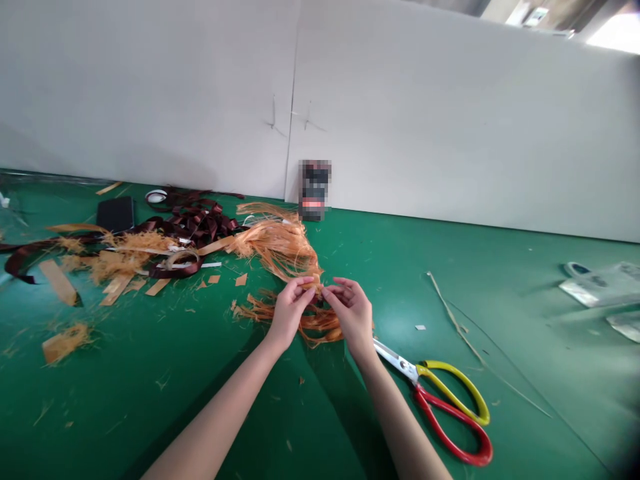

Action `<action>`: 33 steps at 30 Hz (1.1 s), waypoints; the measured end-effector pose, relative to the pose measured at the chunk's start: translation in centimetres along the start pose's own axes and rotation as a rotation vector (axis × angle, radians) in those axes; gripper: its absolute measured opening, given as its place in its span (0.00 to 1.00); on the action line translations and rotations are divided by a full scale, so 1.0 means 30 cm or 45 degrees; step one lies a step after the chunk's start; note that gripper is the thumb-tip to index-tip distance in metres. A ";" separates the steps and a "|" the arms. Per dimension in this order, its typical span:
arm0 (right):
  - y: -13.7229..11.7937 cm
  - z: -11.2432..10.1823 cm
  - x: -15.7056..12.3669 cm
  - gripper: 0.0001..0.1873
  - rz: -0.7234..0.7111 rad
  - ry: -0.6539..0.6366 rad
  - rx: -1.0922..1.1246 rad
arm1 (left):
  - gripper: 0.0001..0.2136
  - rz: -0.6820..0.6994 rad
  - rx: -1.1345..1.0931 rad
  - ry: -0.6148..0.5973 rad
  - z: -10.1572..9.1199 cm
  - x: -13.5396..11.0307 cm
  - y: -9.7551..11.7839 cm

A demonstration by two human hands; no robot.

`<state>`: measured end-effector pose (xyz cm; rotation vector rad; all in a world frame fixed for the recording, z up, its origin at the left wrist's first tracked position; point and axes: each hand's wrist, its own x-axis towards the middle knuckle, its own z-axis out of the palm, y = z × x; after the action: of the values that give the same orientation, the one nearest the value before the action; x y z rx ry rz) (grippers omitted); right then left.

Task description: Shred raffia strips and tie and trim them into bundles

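Both hands meet over the middle of the green table. My left hand [289, 313] is closed in a pinch on a short end of frayed orange ribbon [314, 280]. My right hand [354, 317] pinches at the same spot, thumb and forefinger together, its other fingers loosely curled. From there a bundle of long loose orange strands [280, 243] spreads away to the far left. More orange strands [323, 325] lie curled beneath my hands. What exactly sits between the fingertips is small and partly hidden. Large scissors [419, 373] with one yellow and one red handle lie beside my right forearm.
Dark brown ribbon [203, 223] lies in a tangle at the left, near a black flat object [116, 213]. Frayed ribbon scraps [60, 283] scatter around it. A blurred-out box [314, 190] stands against the white panel [425, 120]. Clear plastic pieces [607, 283] lie far right.
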<state>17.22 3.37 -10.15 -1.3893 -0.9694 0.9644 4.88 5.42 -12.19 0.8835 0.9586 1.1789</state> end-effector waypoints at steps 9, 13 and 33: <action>-0.010 0.005 -0.016 0.25 0.114 0.114 0.043 | 0.13 0.013 0.004 0.030 0.008 -0.005 0.003; -0.023 0.008 -0.034 0.29 0.220 0.083 0.031 | 0.12 0.027 -0.004 0.082 0.011 -0.005 0.008; -0.027 0.029 -0.022 0.26 0.364 -0.142 0.451 | 0.15 0.082 -0.128 0.251 0.010 0.002 -0.006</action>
<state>16.15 3.04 -9.35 -1.1992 -0.6479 1.3680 5.23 5.42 -12.26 0.7321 1.0252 1.3768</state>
